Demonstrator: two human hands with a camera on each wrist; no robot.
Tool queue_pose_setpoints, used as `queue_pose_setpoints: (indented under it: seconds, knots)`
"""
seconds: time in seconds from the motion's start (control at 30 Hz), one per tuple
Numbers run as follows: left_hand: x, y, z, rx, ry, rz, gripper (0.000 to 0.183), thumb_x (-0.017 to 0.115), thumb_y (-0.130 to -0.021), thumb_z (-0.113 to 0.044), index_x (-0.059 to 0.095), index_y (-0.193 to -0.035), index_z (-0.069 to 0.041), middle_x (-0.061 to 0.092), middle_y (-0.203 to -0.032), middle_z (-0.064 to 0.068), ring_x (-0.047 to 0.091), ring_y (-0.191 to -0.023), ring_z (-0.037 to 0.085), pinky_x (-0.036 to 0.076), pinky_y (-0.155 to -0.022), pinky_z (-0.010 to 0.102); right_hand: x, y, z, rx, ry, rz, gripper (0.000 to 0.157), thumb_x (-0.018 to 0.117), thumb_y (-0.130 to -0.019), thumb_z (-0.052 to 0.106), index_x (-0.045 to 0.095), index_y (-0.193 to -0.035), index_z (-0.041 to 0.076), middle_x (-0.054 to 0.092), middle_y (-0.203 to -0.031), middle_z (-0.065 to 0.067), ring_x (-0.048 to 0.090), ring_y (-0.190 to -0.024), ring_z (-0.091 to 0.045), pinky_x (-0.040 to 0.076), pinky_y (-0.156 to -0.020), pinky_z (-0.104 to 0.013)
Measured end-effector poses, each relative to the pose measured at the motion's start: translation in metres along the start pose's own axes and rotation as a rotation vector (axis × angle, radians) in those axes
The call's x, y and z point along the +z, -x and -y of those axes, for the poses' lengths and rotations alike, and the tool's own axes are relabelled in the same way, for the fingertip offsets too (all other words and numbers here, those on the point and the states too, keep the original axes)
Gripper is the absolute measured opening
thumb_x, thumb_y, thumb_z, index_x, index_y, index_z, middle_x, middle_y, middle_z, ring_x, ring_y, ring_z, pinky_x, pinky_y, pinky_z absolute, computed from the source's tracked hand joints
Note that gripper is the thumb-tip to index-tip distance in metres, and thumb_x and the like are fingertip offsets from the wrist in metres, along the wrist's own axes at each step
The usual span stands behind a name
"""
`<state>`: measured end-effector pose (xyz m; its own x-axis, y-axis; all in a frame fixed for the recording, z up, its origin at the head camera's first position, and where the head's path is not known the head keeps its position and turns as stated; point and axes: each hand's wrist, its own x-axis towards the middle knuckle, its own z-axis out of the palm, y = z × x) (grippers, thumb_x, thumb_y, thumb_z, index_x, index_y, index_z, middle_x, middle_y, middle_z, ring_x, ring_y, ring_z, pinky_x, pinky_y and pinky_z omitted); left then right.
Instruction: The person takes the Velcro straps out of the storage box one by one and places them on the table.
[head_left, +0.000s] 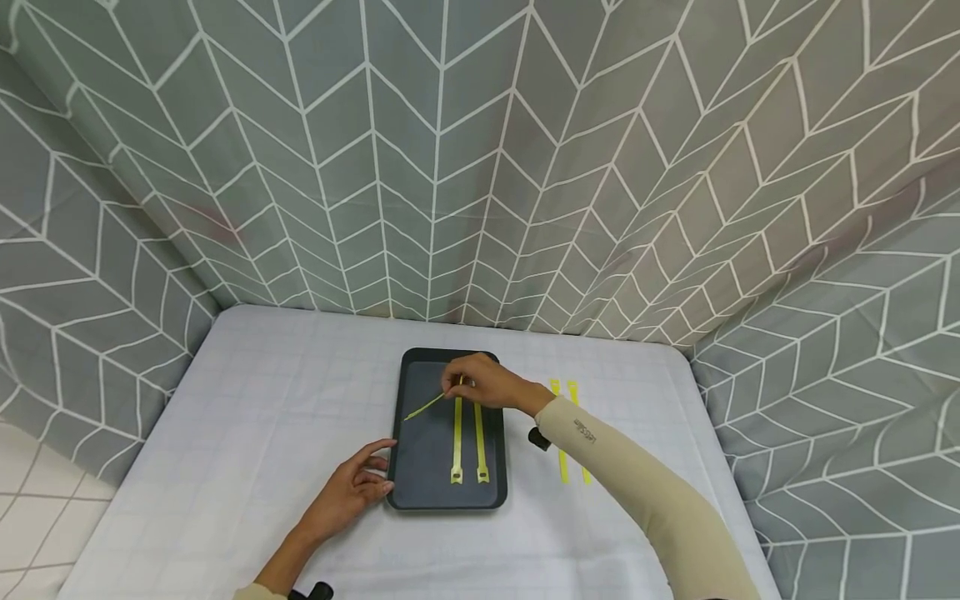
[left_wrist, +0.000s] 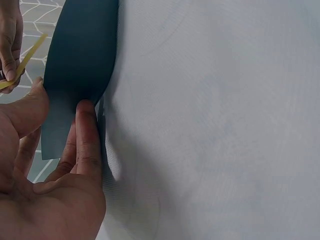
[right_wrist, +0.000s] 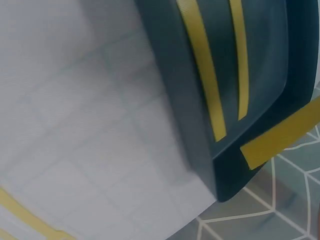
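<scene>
A dark grey rectangular tray [head_left: 423,492] lies on the table. My right hand [head_left: 480,381] is over its far half and pinches a yellow cable tie [head_left: 425,407], whose free end slants down to the left. Two more yellow cable ties [right_wrist: 205,70] lie lengthwise in the tray, side by side, slotted heads toward me. My left hand [head_left: 354,492] rests its fingertips against the tray's left side; in the left wrist view, the fingers [left_wrist: 87,135] touch the outer wall. The right hand is out of the right wrist view, but the held tie's end shows there.
Two other yellow cable ties [head_left: 573,396] lie on the table right of the tray, partly hidden beneath the right forearm [head_left: 637,475]. A white cloth [head_left: 300,375] covers the table. Grey curtains with white zigzag lines [head_left: 472,167] hang behind it and at both sides.
</scene>
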<state>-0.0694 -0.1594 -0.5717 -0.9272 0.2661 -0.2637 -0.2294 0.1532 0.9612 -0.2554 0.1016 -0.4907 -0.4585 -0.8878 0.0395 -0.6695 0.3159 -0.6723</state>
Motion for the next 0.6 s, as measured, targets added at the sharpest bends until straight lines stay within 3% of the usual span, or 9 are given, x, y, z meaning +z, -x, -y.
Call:
queue_pose_setpoints:
  seconds: [0.33, 0.6]
  knots:
    - [0.000, 0.000, 0.002, -0.004, -0.016, 0.008, 0.066, 0.071, -0.094, -0.012, 0.040, -0.152, -0.013, 0.049, -0.127, 0.026, 0.065, -0.102, 0.022, 0.056, -0.080, 0.026, -0.005, 0.024, -0.015, 0.096, -0.050, -0.143, 0.019, 0.072, -0.092, 0.009, 0.070, -0.111, 0.012, 0.070, -0.101, -0.001, 0.067, -0.091, -0.009, 0.056, -0.079, -0.024]
    - [0.000, 0.000, 0.003, 0.001, -0.016, 0.011, 0.066, 0.071, -0.094, -0.012, 0.040, -0.152, -0.012, 0.049, -0.127, 0.026, 0.065, -0.100, 0.020, 0.056, -0.080, 0.025, -0.014, 0.055, -0.030, 0.210, -0.100, -0.305, 0.013, 0.073, -0.091, 0.012, 0.074, -0.104, 0.011, 0.073, -0.098, -0.003, 0.069, -0.088, -0.016, 0.059, -0.078, -0.029]
